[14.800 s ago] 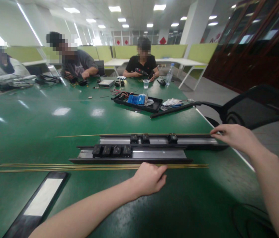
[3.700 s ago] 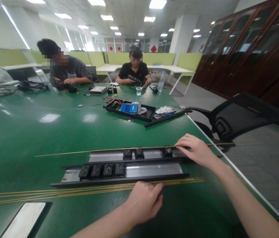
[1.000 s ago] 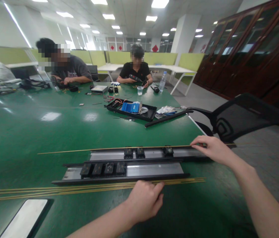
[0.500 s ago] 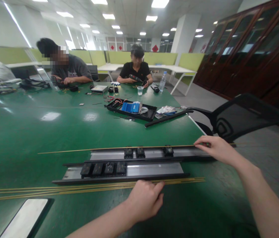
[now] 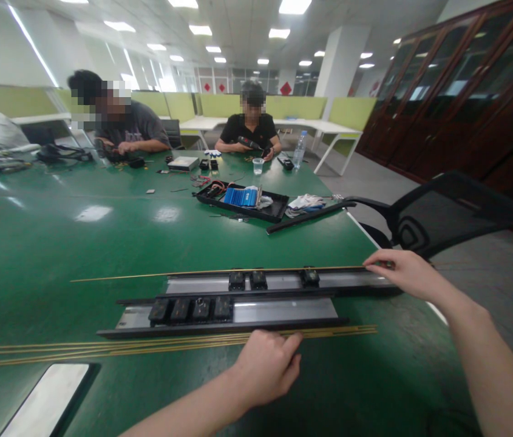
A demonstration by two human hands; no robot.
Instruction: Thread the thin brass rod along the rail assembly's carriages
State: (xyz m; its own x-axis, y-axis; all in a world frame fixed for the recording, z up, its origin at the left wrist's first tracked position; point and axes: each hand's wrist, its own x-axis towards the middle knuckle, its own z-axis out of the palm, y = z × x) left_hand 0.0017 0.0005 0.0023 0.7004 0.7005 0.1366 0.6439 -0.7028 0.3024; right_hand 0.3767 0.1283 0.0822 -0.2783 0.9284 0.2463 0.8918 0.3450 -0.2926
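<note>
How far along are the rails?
Done, seemingly: four blocks sit in the near rail, three in the far rail. In hand: one brass rod, pinched by the right hand along the far rail. Left, probably: the loose rods beside the near rail, at the left hand.

Table (image 5: 183, 230): glossy green, smooth. Channels (image 5: 283, 310): bare metal floors, dull black edges. Blocks (image 5: 201, 309): black, plastic-looking. Rods (image 5: 178, 344): smooth, brass-coloured metal look. Gloves (image 5: 305, 204): soft cloth. Bottle (image 5: 300, 150): clear plastic. Cabinet (image 5: 442, 91): polished dark wood look, glass panes.

Office (desk partitions (image 5: 256, 107)), perhaps doubling as workshop
</note>
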